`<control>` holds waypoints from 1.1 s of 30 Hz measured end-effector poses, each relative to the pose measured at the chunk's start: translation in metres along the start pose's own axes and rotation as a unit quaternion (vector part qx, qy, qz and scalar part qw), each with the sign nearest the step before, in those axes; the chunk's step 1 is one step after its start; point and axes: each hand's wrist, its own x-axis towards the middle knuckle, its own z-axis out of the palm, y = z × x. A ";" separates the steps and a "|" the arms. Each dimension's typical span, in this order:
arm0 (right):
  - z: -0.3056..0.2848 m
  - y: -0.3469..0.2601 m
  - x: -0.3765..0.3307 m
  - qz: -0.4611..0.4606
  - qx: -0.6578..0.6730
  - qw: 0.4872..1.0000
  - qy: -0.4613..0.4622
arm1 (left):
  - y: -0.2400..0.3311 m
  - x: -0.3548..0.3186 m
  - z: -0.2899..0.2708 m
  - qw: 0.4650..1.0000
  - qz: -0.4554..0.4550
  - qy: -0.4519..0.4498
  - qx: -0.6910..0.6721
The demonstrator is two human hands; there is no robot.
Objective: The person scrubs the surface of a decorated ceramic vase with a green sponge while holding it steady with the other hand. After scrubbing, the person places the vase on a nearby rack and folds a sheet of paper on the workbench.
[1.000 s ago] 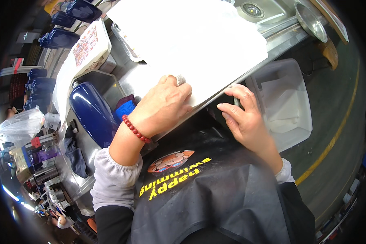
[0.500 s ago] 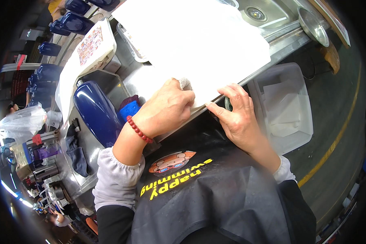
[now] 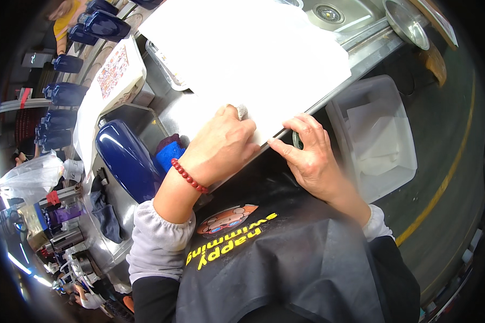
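On the white sheet [image 3: 264, 59] spread over the metal worktop, my left hand [image 3: 218, 142] is closed around a small wad of grey-white cloth [image 3: 242, 112]. A red bead bracelet circles that wrist. My right hand [image 3: 310, 148] rests at the front edge of the sheet and worktop, its thumb and fingertips apart. Behind its fingers a round green-rimmed object [image 3: 298, 140] shows in part; its kind is unclear. Left of my left hand lies a glossy dark blue bottle-shaped piece [image 3: 126, 156]. A bright blue cloth [image 3: 171, 156] and a dark maroon one [image 3: 168, 142] sit between them.
At right, below the worktop, stands a translucent bin [image 3: 407, 156] with white sheets inside. A metal bowl [image 3: 407, 24] and a sink [image 3: 350, 11] are at the far right. Several blue pieces [image 3: 105, 26] stand far left, near a person in yellow. Dark cloth [image 3: 105, 215] lies left.
The view has shifted slightly, moving the whole scene a little. Both hands keep nearly the same grip and place on the sheet. More of the person in yellow now shows.
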 end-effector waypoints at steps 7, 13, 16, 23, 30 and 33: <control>0.001 0.000 -0.001 -0.009 0.002 1.000 0.021 | 0.005 -0.006 0.003 0.999 0.034 0.036 0.013; -0.010 0.016 -0.001 0.008 0.031 0.997 0.066 | 0.015 -0.005 -0.001 0.998 0.015 -0.008 0.064; -0.018 0.025 -0.004 0.029 0.015 0.995 0.090 | 0.018 -0.007 0.000 0.997 0.018 -0.004 0.070; -0.022 0.022 -0.007 0.036 0.034 0.993 0.103 | 0.013 -0.009 0.007 0.990 0.030 -0.044 0.130; -0.018 0.016 -0.006 0.010 0.022 0.996 0.091 | 0.007 -0.013 0.010 0.989 0.053 0.004 0.138; -0.013 0.014 -0.008 -0.004 0.029 0.996 0.082 | 0.005 -0.027 0.006 0.997 -0.042 0.019 0.066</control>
